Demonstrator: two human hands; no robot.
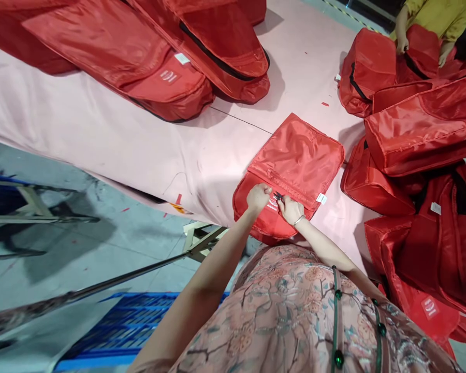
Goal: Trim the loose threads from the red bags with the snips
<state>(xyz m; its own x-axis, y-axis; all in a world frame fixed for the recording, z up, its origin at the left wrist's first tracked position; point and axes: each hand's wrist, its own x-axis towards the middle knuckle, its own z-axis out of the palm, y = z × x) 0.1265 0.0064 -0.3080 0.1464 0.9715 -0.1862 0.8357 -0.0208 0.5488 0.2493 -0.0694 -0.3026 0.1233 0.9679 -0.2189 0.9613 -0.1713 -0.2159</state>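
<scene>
A red fabric bag (299,150) lies flat on the pink-covered table in front of me, with its rounded end towards my body. White print shows near its seam, and a white label sticks out at the right side. My left hand (259,197) rests closed on the bag just below the seam; what its fingers pinch is too small to make out. Close beside it, my right hand (291,210) is closed around small dark thread snips (278,197). Their blades point towards my left hand, above the print.
Red bags (159,67) lie at the upper left of the table (140,129). More red bags (423,124) are heaped along the right. A co-worker in yellow (438,18) handles bags at the far right. Below stands a blue plastic crate or rack (124,326).
</scene>
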